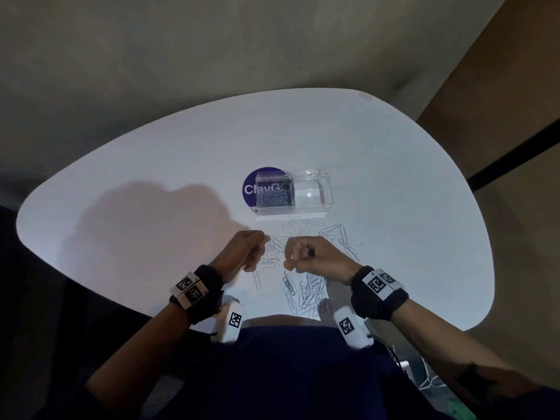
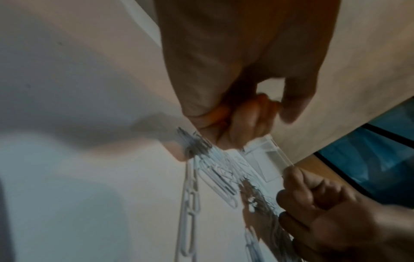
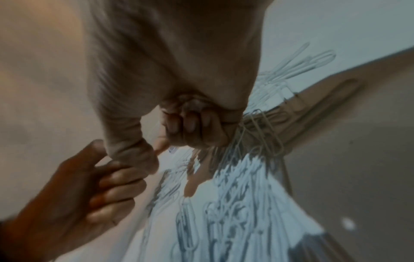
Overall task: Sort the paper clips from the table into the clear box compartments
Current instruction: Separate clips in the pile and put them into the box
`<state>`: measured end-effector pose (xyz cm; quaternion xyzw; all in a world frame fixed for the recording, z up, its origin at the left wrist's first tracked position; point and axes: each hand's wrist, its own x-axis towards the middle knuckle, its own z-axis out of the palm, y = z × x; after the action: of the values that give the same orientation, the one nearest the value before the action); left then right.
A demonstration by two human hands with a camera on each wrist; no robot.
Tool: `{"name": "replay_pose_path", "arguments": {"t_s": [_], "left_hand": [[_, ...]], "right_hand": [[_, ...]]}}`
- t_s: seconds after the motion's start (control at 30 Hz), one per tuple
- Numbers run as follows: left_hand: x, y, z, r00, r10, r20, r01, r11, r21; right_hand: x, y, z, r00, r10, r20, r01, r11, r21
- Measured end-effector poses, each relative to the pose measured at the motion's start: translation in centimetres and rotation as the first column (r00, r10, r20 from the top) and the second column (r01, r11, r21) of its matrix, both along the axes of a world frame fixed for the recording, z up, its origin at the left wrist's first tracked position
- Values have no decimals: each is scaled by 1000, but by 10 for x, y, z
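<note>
A clear box (image 1: 328,189) stands on the white table (image 1: 145,189). Its left compartment holds a heap of small grey clips (image 1: 274,197); its right compartment (image 1: 312,194) looks empty. Large white paper clips (image 1: 306,294) lie scattered between the box and me. My left hand (image 1: 253,253) hovers over them with fingers curled (image 2: 253,120), and I see nothing in it. My right hand (image 1: 300,254) is a fist beside it (image 3: 195,131). A bunch of clips (image 3: 260,131) seems to stick out at its little-finger side. Both wrist views are blurred.
A round purple sticker (image 1: 250,189) lies under the box's left end. More loose clips (image 1: 341,236) spread to the right of my right hand. The table's near edge (image 1: 272,316) runs just below the clip pile, against my dark blue clothing.
</note>
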<state>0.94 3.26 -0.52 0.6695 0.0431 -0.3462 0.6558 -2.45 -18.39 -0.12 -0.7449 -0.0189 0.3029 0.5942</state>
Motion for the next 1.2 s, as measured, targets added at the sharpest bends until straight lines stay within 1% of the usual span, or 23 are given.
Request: {"name": "replay_pose_path", "arguments": {"t_s": [0.07,0.1,0.13,0.17,0.2,0.23,0.27,0.3,0.33,0.37,0.43,0.53,0.63,0.73,0.8,0.83,0.9,0.93,1.0,1.03,1.13,1.17,1.2], "left_hand": [[-1,-3,-2,998,-31,59,23,991,134],[-1,-4,-5,993,-64,103,40,976,216],[-1,-4,-6,977,-126,172,66,946,317],[-1,-3,-8,939,-227,258,93,891,445],[-2,-1,-10,877,-352,326,112,811,574],[-4,2,-11,801,-468,373,112,729,675],[-7,4,-13,725,-559,403,103,667,738],[-9,7,-14,664,-620,419,91,623,777],[-10,8,-15,622,-657,425,73,590,804],[-11,9,-16,598,-679,425,54,564,824],[-10,7,-16,576,-701,420,44,540,840],[-10,3,-14,572,-713,407,79,541,837],[-9,4,-14,576,-698,425,58,553,831],[-11,7,-13,548,-702,455,29,560,828],[-10,7,-13,533,-717,449,24,543,839],[-10,7,-12,536,-725,433,29,529,848],[-11,4,-13,559,-720,411,41,519,854],[-11,3,-12,575,-710,406,49,525,849],[-12,1,-10,609,-679,411,56,553,831],[-11,1,-8,637,-651,412,62,576,815],[-6,7,-6,745,-533,401,67,658,750],[-3,10,-6,763,-503,405,59,679,732],[-1,13,-6,767,-488,417,46,690,722]], "right_hand": [[1,1,-7,984,142,111,-123,979,-162],[2,1,-12,962,224,158,-176,947,-269],[2,3,-14,934,301,192,-211,899,-383],[2,5,-15,902,375,215,-231,839,-493],[1,7,-13,875,434,214,-245,779,-578],[0,8,-12,859,466,210,-251,742,-622],[1,7,-11,860,469,202,-251,733,-633],[2,4,-10,864,459,207,-243,741,-627],[3,2,-9,868,447,214,-230,746,-625],[5,-1,-10,868,441,228,-213,745,-633],[9,-6,-10,878,421,229,-178,730,-660],[11,-10,-12,900,366,236,-128,740,-660],[10,-14,-13,899,343,273,-95,761,-642],[3,-12,-14,869,417,268,-155,742,-652],[-1,-6,-17,846,471,250,-202,717,-667],[-2,-4,-19,838,485,251,-211,712,-670],[-3,1,-20,834,478,276,-197,725,-660],[-2,2,-20,835,468,289,-181,730,-659],[-1,3,-17,848,438,299,-151,739,-656],[0,1,-18,858,419,296,-142,749,-647],[2,-7,-20,886,338,318,-118,826,-551],[2,-11,-21,900,287,329,-94,863,-497],[3,-15,-22,920,227,320,-69,896,-438]]}}
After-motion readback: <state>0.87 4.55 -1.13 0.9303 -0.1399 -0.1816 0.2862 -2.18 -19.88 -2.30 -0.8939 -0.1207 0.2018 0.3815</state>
